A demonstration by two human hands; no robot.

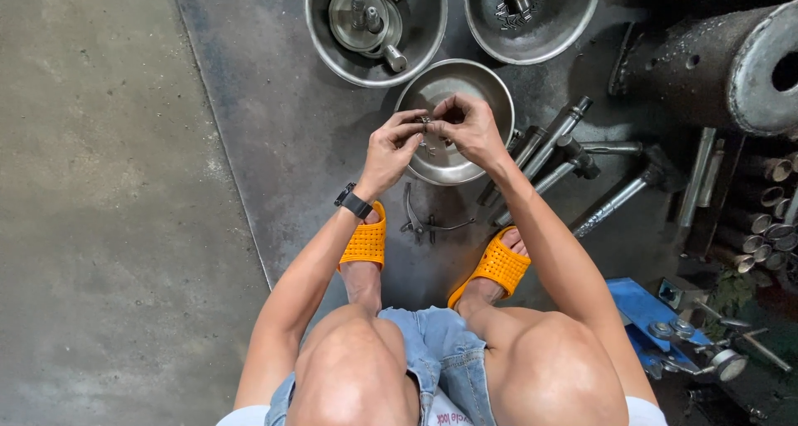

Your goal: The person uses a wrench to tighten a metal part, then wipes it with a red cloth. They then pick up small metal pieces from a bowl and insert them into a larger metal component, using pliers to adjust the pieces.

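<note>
Where the fingertips of both hands meet, a small metal part [426, 122] is pinched above a steel bowl [482, 81]; it is too small and too covered by fingers to make out its shape. The left hand [392, 147], with a dark watch [355, 202] on the wrist, closes thumb and forefinger on the part from one side, and the right hand [467, 125] curls its fingers onto it from the other. Two more steel bowls hold parts beyond: one [320, 39] with round metal pieces, one [582, 14] with small loose bits, both cut off by the top edge. Pliers [413, 214] lie between orange sandals [366, 241]. Long metal tools [553, 147] fan out to the right, near a rusty cylinder [715, 64] that is partly out of frame.
</note>
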